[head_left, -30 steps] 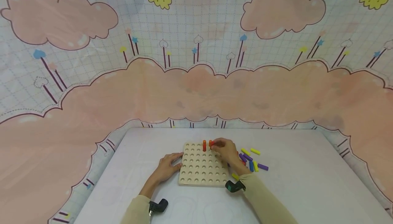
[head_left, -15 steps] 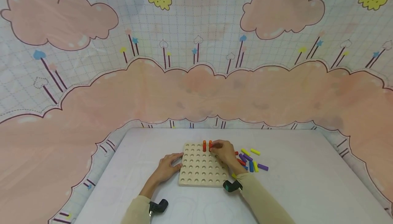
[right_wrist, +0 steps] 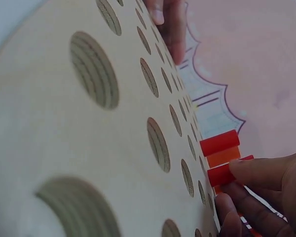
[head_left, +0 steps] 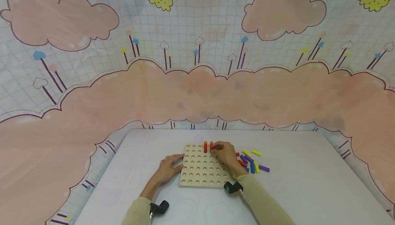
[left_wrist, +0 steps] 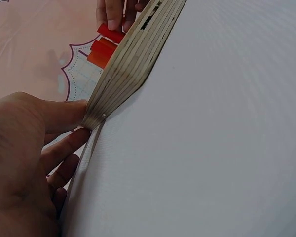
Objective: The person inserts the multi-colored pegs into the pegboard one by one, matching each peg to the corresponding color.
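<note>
White desk [head_left: 308, 184] carries a pale wooden board [head_left: 203, 186]: layered edge, rows of round holes. Probably stiff, fairly light; best steadied at its sides. Left hand [head_left: 167, 168]: grip loose, fingertips against the board's left edge, nothing clasped. Right hand [head_left: 226, 153]: grip narrowed to a pinch on a red peg [right_wrist: 219, 176], upright at the board's far side; seating unclear. Peg likely light, rigid, slightly slippery; hold near the top. Smooth, cylindrical. Second red peg [right_wrist: 219, 143] and orange peg [right_wrist: 224, 156] stand nearby.
</note>
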`<act>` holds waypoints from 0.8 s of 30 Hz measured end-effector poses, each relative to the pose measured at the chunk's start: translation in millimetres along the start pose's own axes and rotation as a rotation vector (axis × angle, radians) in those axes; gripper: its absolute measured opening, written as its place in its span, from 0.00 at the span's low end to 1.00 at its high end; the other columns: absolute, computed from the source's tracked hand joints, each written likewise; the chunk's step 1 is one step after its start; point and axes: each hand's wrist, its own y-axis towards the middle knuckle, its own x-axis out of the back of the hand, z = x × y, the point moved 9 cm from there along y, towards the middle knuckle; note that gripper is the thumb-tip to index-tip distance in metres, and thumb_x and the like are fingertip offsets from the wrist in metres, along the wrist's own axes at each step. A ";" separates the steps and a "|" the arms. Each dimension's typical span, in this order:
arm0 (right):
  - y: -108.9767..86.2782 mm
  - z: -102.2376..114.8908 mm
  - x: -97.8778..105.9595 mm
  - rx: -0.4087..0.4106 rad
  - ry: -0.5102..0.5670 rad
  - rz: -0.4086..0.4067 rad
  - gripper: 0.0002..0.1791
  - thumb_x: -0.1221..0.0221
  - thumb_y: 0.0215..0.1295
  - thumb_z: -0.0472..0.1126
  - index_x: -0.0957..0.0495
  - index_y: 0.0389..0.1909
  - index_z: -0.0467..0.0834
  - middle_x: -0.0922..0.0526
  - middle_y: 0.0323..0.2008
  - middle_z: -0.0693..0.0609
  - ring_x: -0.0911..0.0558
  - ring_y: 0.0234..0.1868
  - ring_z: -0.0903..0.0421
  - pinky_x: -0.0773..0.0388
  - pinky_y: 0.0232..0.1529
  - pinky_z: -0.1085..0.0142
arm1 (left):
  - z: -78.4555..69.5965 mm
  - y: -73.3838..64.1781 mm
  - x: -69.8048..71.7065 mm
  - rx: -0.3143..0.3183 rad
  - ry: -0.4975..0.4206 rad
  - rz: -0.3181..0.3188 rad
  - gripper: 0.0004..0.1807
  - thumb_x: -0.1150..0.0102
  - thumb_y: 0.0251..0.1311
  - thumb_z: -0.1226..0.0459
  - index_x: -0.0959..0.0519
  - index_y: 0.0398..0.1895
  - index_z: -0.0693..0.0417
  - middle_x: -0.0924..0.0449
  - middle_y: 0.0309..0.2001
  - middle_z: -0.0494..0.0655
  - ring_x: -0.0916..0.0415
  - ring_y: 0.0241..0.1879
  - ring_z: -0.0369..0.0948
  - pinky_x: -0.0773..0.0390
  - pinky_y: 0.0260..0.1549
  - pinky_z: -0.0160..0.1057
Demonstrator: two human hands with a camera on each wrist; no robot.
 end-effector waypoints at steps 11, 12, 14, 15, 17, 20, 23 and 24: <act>-2.6 4.2 7.3 -0.006 0.003 0.000 0.09 0.33 0.59 0.36 0.15 0.41 0.43 0.12 0.39 0.49 0.15 0.41 0.54 0.18 0.46 0.60 | -0.6 0.2 0.4 -0.006 -0.001 -0.004 0.24 0.40 0.64 0.60 0.25 0.65 0.48 0.25 0.65 0.48 0.37 0.68 0.52 0.49 0.69 0.59; -2.9 5.4 9.9 0.000 0.000 -0.010 0.09 0.33 0.59 0.36 0.15 0.41 0.43 0.12 0.39 0.48 0.15 0.41 0.54 0.18 0.46 0.60 | -1.3 -0.2 0.7 -0.011 -0.001 -0.003 0.24 0.40 0.64 0.60 0.25 0.65 0.48 0.25 0.64 0.48 0.37 0.68 0.52 0.49 0.68 0.59; -3.4 9.4 15.2 0.023 -0.006 -0.027 0.09 0.33 0.59 0.36 0.15 0.41 0.43 0.11 0.39 0.48 0.14 0.41 0.53 0.18 0.45 0.59 | -1.6 -0.8 1.6 -0.013 0.005 -0.001 0.24 0.40 0.64 0.60 0.25 0.65 0.48 0.25 0.64 0.48 0.37 0.67 0.52 0.48 0.68 0.59; -3.4 11.5 17.8 0.036 -0.011 -0.033 0.08 0.33 0.59 0.36 0.15 0.40 0.43 0.11 0.38 0.48 0.14 0.41 0.53 0.18 0.45 0.59 | -2.1 -1.1 2.5 -0.019 0.005 -0.005 0.24 0.40 0.64 0.60 0.25 0.65 0.48 0.25 0.64 0.48 0.37 0.67 0.53 0.48 0.68 0.60; -5.8 17.6 24.8 0.067 -0.021 -0.048 0.08 0.33 0.59 0.36 0.15 0.40 0.43 0.11 0.38 0.48 0.14 0.42 0.52 0.18 0.46 0.58 | -1.7 -1.3 2.4 -0.016 0.006 -0.007 0.24 0.40 0.64 0.60 0.25 0.65 0.48 0.25 0.64 0.48 0.37 0.67 0.53 0.48 0.68 0.60; -9.0 26.8 35.9 0.096 -0.023 -0.060 0.08 0.34 0.60 0.36 0.15 0.40 0.42 0.11 0.39 0.47 0.13 0.41 0.51 0.17 0.46 0.57 | -0.4 -0.8 2.4 -0.005 0.002 -0.005 0.24 0.40 0.65 0.60 0.25 0.65 0.48 0.25 0.65 0.47 0.37 0.68 0.52 0.49 0.69 0.59; -12.7 31.5 47.8 0.088 -0.024 -0.067 0.10 0.34 0.60 0.37 0.15 0.42 0.42 0.11 0.39 0.47 0.14 0.41 0.51 0.17 0.45 0.58 | -0.3 0.0 1.2 -0.005 0.003 0.000 0.24 0.40 0.65 0.60 0.25 0.65 0.47 0.25 0.65 0.47 0.37 0.68 0.53 0.49 0.69 0.59; -13.9 31.2 51.3 0.077 -0.019 -0.064 0.10 0.35 0.61 0.37 0.15 0.43 0.42 0.12 0.40 0.47 0.14 0.41 0.51 0.16 0.44 0.59 | -0.3 0.3 0.7 -0.006 0.004 0.002 0.24 0.40 0.65 0.60 0.25 0.65 0.47 0.25 0.65 0.47 0.37 0.68 0.53 0.49 0.69 0.59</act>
